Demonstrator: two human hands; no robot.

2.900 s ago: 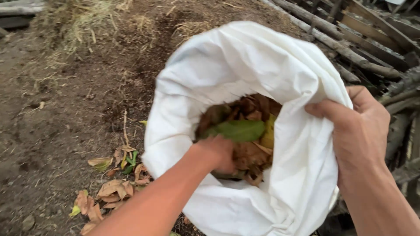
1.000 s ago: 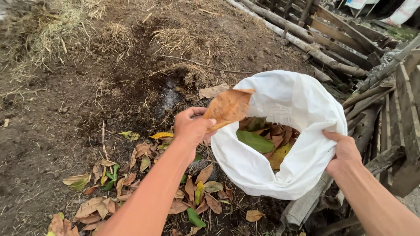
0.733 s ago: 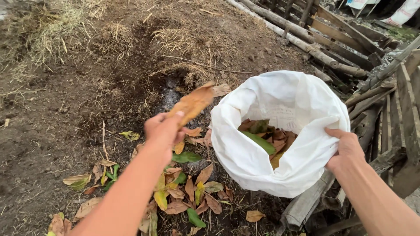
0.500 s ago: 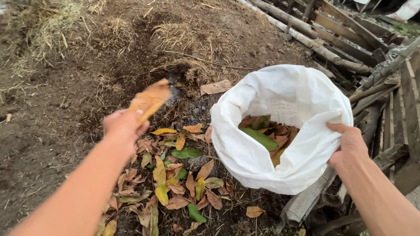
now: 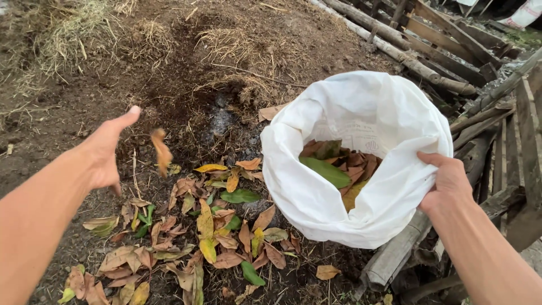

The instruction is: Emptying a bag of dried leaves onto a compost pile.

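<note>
Nearest us, scattered leaves cover the soil. Our left hand is spread open, a brown leaf airborne beside it. Our right hand grips the white sack rim; logs lie beyond.

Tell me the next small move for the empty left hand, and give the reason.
Probably bring the left hand back to the white sack for another handful. It is open and empty, a brown leaf is falling beside it, the right hand holds the sack's rim, and leaves remain inside.
</note>
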